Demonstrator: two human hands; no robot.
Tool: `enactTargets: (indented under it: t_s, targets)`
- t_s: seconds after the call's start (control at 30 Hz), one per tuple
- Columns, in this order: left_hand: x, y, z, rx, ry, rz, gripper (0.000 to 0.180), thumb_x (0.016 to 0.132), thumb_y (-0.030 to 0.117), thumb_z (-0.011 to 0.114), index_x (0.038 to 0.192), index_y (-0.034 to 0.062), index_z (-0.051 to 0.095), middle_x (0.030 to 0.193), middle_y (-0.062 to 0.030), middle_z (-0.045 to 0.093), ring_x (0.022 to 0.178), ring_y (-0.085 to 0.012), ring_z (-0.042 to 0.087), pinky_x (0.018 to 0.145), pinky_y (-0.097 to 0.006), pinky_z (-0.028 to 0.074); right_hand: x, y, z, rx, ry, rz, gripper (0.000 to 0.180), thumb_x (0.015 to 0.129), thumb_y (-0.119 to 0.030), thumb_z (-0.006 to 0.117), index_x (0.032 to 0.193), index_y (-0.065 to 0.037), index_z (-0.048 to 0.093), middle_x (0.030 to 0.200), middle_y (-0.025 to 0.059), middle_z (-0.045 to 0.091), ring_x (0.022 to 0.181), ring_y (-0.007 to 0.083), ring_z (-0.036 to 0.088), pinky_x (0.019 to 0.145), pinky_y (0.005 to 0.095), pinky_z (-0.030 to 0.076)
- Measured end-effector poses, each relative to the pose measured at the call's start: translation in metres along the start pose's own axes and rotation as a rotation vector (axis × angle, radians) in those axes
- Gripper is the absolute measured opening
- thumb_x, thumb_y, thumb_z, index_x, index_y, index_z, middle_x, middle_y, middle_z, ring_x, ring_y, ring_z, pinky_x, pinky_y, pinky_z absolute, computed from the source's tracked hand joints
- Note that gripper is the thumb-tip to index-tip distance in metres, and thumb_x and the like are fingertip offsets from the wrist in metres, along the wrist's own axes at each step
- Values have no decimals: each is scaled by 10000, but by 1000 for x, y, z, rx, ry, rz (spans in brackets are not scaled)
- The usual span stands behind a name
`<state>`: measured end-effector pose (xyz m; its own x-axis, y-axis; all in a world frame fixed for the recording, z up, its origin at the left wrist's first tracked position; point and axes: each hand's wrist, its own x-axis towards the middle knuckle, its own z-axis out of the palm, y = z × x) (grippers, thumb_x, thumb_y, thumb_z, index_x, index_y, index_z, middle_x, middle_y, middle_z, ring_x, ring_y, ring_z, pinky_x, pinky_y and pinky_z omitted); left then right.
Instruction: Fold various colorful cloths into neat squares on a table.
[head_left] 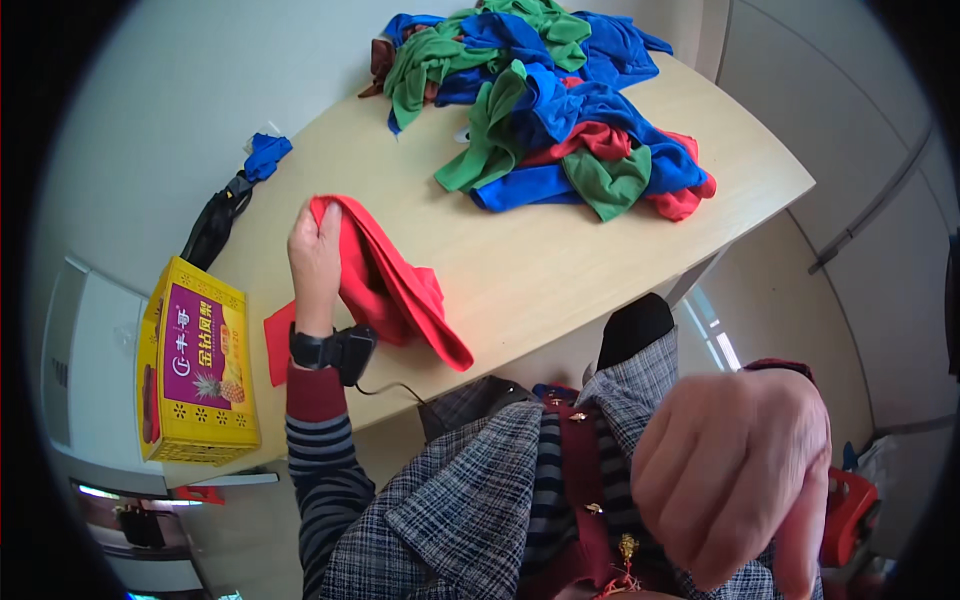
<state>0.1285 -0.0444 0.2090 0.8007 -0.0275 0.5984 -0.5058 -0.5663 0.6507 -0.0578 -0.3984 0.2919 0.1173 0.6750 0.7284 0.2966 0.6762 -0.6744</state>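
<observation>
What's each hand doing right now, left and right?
Left hand: closed on the red cloth on the table.
Right hand: raised near the camera, fingers curled, apparently empty.

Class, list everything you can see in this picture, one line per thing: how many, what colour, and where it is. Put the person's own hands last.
Red cloth: one, red, near table edge, held at its top by the left hand.
Cloth pile: one heap, many pieces, blue, green, red and some brown, far end of table.
Table: one, light wood.
Cardboard box: one, yellow with purple panel, left table corner.
Umbrella: one, black and blue, left table edge.
Wrist device: one, black, on left wrist, thin cable trailing.
Left hand: fingers closed on the red cloth.
Right hand: close to the camera, curled, nothing visible in it.
</observation>
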Motion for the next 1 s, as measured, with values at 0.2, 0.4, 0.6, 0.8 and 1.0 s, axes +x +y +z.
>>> enactTargets:
  t_s: [0.2, 0.4, 0.6, 0.8, 1.0]
  targets:
    - [-113, -96, 23, 27, 29, -318, 231, 1039, 182, 556, 1076, -41, 601, 836, -157, 631, 766, -209, 588, 758, -350, 500, 22, 25, 3, 252, -129, 218, 415, 897, -429, 771, 705, -78, 660, 638, 84, 579, 553, 281, 589, 466, 359, 421]
    - [-163, -117, 36, 78, 214, -294, 229, 1035, 168, 546, 1127, -26, 626, 915, -202, 694, 794, -294, 659, 762, -386, 517, 39, 32, 13, 322, -156, 94, 428, 896, -367, 785, 670, -47, 613, 624, 73, 570, 524, 265, 564, 446, 357, 406]
    - [-180, -120, 42, 162, 245, -281, 249, 1041, 161, 527, 1172, -29, 623, 995, -208, 701, 890, -313, 676, 820, -385, 520, 48, 46, 12, 276, -165, 143, 424, 901, -366, 778, 682, -37, 626, 648, 92, 580, 548, 272, 566, 461, 361, 411]
    - [-184, -116, 53, 180, 312, -244, 251, 1044, 159, 518, 1187, -24, 616, 1022, -220, 696, 935, -346, 683, 840, -401, 525, 35, 84, 53, 402, 83, -138, 432, 899, -398, 775, 678, -55, 632, 670, 88, 592, 565, 255, 582, 469, 353, 423]
    - [-186, -119, 50, 200, 307, -250, 242, 1041, 149, 527, 1199, -12, 614, 1037, -221, 698, 936, -363, 686, 838, -412, 530, 60, 49, -2, 308, -174, 253, 421, 903, -389, 773, 684, -59, 632, 670, 82, 591, 557, 253, 573, 468, 360, 417]
